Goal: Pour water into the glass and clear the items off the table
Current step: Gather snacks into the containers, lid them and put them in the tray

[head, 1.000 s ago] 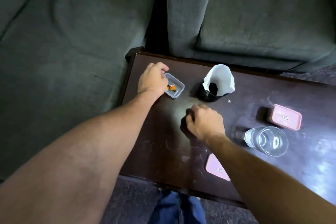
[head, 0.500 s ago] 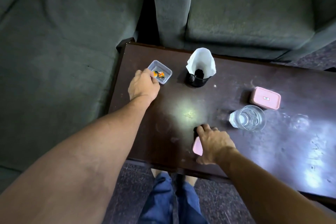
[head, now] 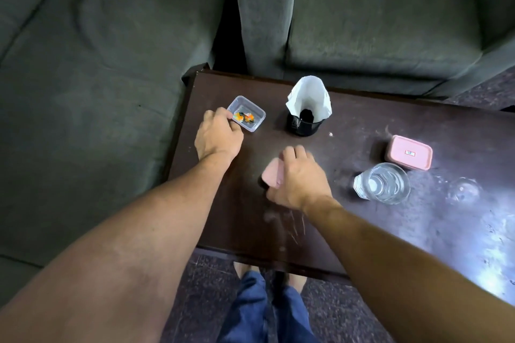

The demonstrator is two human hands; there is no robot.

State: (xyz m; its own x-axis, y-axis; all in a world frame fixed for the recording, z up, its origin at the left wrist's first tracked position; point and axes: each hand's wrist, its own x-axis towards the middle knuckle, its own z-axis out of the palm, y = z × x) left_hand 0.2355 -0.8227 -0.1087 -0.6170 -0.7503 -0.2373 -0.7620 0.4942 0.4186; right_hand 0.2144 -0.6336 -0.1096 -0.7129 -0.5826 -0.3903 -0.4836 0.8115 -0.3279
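Since half a second ago the pink lid (head: 271, 176) has left the near edge of the table (head: 446, 125), gripped in my right hand (head: 299, 178); my left hand (head: 218, 136) pinches the near corner of the clear tub (head: 246, 107); I should steady the tub, bring the lid level over it and press evenly; the glass (head: 381, 185), already holding water, stands to the right beside the closed pink box (head: 409, 152); the orange bits (head: 245, 117) in the tub are too small to name.

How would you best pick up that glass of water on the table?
Take the glass by its side wall, the grip coming from the near side. It stands upright, open-topped, with water inside, so a level side hold seems safest; the pink lidded box sits close behind it.
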